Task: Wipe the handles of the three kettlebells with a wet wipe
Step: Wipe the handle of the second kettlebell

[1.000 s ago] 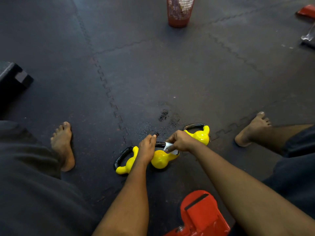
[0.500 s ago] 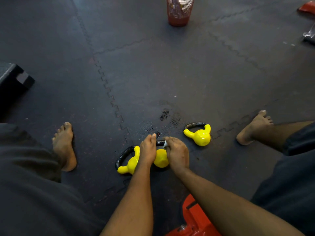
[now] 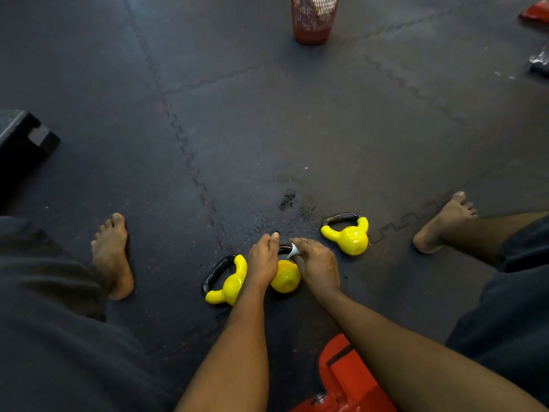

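Three small yellow kettlebells with black handles lie on the dark rubber floor between my feet. My left hand grips the left end of the middle kettlebell, steadying it. My right hand pinches a white wet wipe against that kettlebell's black handle. The left kettlebell lies partly under my left forearm. Apart from both hands, the right kettlebell rests on the floor to the right.
My bare feet flank the kettlebells. A red object sits close to me at the bottom. A red mesh bin stands far ahead. A black block lies at the left edge.
My right hand has swung from the right of the middle kettlebell round to its near side, moving the wipe along the handle. My left hand has stayed put.
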